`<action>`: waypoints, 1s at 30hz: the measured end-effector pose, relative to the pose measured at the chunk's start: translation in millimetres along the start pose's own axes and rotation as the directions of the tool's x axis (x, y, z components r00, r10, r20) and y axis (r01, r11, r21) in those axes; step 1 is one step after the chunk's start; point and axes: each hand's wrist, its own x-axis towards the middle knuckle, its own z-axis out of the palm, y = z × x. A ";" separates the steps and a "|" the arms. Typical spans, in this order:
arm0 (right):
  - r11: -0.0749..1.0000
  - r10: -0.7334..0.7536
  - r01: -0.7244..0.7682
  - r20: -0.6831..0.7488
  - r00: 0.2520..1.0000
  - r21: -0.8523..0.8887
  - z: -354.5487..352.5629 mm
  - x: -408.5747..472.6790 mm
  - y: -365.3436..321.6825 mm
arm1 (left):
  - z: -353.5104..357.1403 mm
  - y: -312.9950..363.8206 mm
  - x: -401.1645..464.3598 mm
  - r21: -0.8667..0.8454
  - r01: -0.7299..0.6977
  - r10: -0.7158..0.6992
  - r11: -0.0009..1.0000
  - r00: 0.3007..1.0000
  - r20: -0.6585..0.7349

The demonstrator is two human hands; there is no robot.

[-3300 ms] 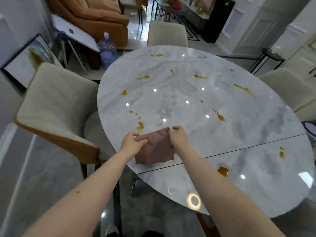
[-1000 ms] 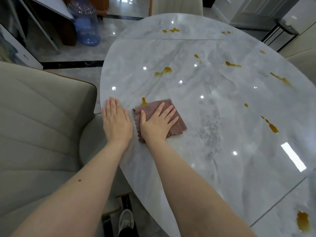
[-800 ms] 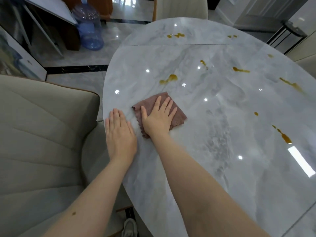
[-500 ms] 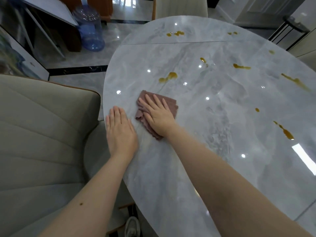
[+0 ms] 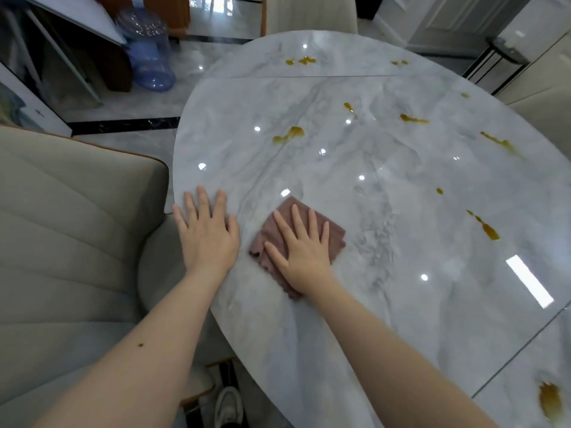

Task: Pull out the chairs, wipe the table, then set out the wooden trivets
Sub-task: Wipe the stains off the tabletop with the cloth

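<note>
A glossy grey marble table (image 5: 386,211) carries several amber sauce stains (image 5: 289,133). A folded mauve cloth (image 5: 335,234) lies near its left edge. My right hand (image 5: 301,248) presses flat on the cloth with its fingers spread straight. My left hand (image 5: 207,233) rests flat on the bare tabletop beside the cloth, at the table's rim. A beige chair (image 5: 71,236) stands pulled out at the left. No trivets are in view.
A second beige chair (image 5: 309,13) stands at the table's far end, and part of another (image 5: 543,112) shows at the right. A blue water jug (image 5: 148,54) sits on the floor at the back left. A black metal stand (image 5: 494,60) is at the back right.
My right hand has slid the cloth back toward me and to the right, its fingers turning to point away. My left hand has stayed flat at the table's edge.
</note>
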 end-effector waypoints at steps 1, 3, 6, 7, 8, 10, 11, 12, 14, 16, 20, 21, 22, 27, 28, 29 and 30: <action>1.000 0.026 -0.026 -0.015 1.000 0.000 -2.3 16.4 1.0 | -0.6 0.9 -0.5 0.004 -0.005 0.005 1.000 1.000 -0.007; 0.996 0.083 -0.082 -0.035 0.996 0.020 -3.6 54.3 -2.0 | 0.5 1.3 1.2 0.009 -0.013 0.013 1.000 1.000 -0.024; 0.990 0.139 -0.137 -0.045 0.989 0.041 -3.7 99.9 -15.5 | 2.2 1.6 2.3 -0.010 -0.001 0.001 1.000 0.999 -0.034; 0.989 0.144 -0.142 -0.048 0.988 0.041 -3.9 109.3 -21.2 | 2.7 1.2 2.8 -0.014 0.002 -0.002 1.000 0.999 -0.034; 0.990 0.140 -0.138 -0.055 0.989 0.039 -3.6 114.5 -25.4 | 3.1 1.5 3.1 -0.014 -0.001 0.001 1.000 0.999 -0.034; 0.998 0.062 -0.061 -0.064 0.996 0.024 -4.4 110.4 -30.4 | 2.4 1.3 2.6 -0.019 -0.007 0.006 1.000 0.999 -0.037; 1.000 -0.009 0.010 -0.067 0.998 0.015 -3.9 101.0 -29.6 | 1.5 2.0 1.4 -0.023 -0.013 0.012 1.000 0.999 -0.043; 0.996 -0.089 0.090 -0.069 0.994 0.013 -2.7 88.8 -28.1 | 1.0 1.7 0.8 -0.025 -0.019 0.018 0.999 0.998 -0.053; 0.980 -0.195 0.197 -0.059 0.979 0.037 0.7 54.0 -20.2 | 0.4 1.3 -1.1 -0.029 -0.027 0.025 0.999 0.998 -0.063; 0.974 -0.212 0.215 -0.050 0.976 0.071 3.6 12.8 -9.3 | -0.2 0.6 -1.8 -0.044 -0.030 0.027 0.999 0.998 -0.059; 0.979 -0.203 0.203 0.001 0.979 0.025 7.2 -60.3 21.5 | 0.0 -1.0 -8.3 -0.069 -0.039 0.034 0.997 0.997 -0.067; 0.980 -0.196 0.196 0.016 0.980 0.013 7.1 -67.5 29.9 | 0.7 -1.9 -8.7 -0.072 -0.036 0.031 0.997 0.997 -0.066; 0.983 -0.182 0.182 0.026 0.983 0.006 5.1 -71.9 37.3 | 1.0 -2.1 -11.0 -0.080 -0.028 0.023 0.996 0.998 -0.065; 1.000 0.031 -0.031 -0.019 0.999 0.006 -2.0 -29.6 39.9 | 2.4 -1.4 -14.4 -0.098 -0.010 0.002 0.995 0.997 -0.078; 0.995 0.102 -0.101 -0.032 0.994 0.014 -1.0 -11.7 33.9 | 3.3 -1.4 -13.4 -0.096 -0.009 0.000 0.995 0.996 -0.089; 0.988 0.156 -0.155 -0.046 0.987 0.017 0.9 5.4 25.5 | 4.4 -1.5 -13.0 -0.094 -0.008 -0.001 0.995 0.995 -0.099; 0.984 0.179 -0.179 -0.065 0.982 0.016 2.2 23.2 14.6 | 5.2 -2.4 -11.4 -0.097 -0.006 -0.004 0.995 0.994 -0.108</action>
